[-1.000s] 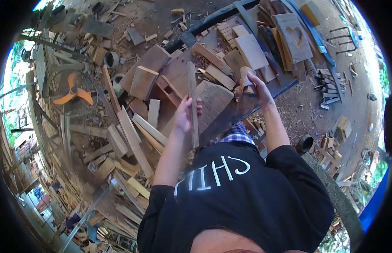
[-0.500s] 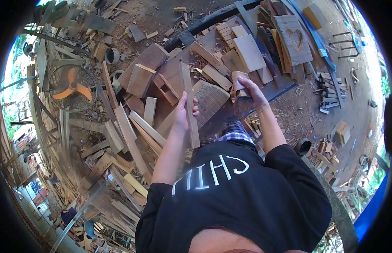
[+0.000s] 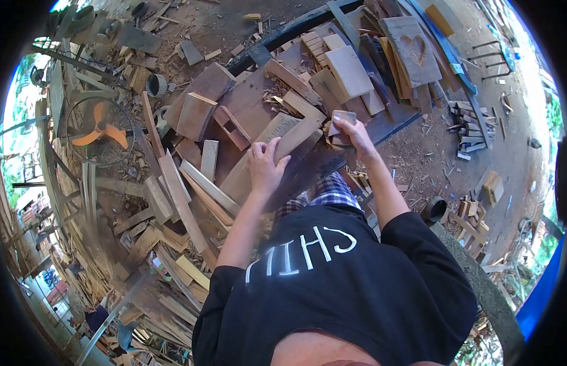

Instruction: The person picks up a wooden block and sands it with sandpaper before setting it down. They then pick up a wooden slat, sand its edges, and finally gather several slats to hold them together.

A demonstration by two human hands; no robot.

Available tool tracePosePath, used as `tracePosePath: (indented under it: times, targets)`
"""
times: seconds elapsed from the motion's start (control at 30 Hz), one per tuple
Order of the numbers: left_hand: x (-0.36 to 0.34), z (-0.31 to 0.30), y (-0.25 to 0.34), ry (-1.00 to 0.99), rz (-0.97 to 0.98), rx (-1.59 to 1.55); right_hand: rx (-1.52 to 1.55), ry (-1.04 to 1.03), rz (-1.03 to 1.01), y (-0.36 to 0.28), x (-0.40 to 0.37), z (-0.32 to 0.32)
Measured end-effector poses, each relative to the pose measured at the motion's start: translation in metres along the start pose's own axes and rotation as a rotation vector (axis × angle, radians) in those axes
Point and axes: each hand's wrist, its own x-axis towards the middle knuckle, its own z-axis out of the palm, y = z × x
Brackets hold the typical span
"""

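My left hand (image 3: 267,166) is closed around a flat wooden strip (image 3: 297,138), which slants up to the right over a wide board (image 3: 239,178) on the workbench (image 3: 250,100). To the right, my right hand (image 3: 356,138) grips a small wooden block (image 3: 344,117) near the bench's front edge. What lies under that block is partly hidden. A wooden plane body (image 3: 232,127) with a slot rests up and left of my left hand. Pale wood blocks (image 3: 348,71) lie beyond my right hand.
An orange-bladed fan (image 3: 100,130) stands at the left. A board with a carved heart (image 3: 411,51) leans at the bench's far right. Long planks (image 3: 186,201) lean at the near left. A stool (image 3: 500,59) stands at the upper right.
The strip in my left hand has swung from nearly upright in view to a slant, its far end now lower and to the right. My left hand has turned back-up. The view has shifted slightly.
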Motion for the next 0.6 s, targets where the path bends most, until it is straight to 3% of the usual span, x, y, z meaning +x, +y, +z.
tracePosePath:
  times: [0.1, 0.2, 0.37, 0.43, 0.47, 0.6]
  targets:
    - [-0.012, 0.013, -0.01, 0.058, -0.042, 0.061, -0.066, 0.063, -0.045, 0.003, -0.02, 0.026]
    - [-0.019, 0.022, -0.021, 0.089, -0.059, 0.073, -0.385, 0.152, -0.169, 0.03, -0.01, 0.042]
    - [-0.023, 0.024, -0.037, 0.075, -0.037, 0.024, -0.644, 0.311, -0.352, 0.036, -0.019, 0.086]
    - [-0.024, 0.024, -0.042, 0.169, -0.088, 0.119, -0.8, 0.361, -0.351, 0.025, -0.029, 0.109]
    - [-0.027, 0.026, -0.043, 0.17, -0.085, 0.114, -0.955, 0.405, -0.344, 0.023, -0.033, 0.121]
    - [-0.035, 0.033, -0.052, 0.109, -0.058, 0.231, -1.098, 0.405, -0.523, 0.042, -0.04, 0.157]
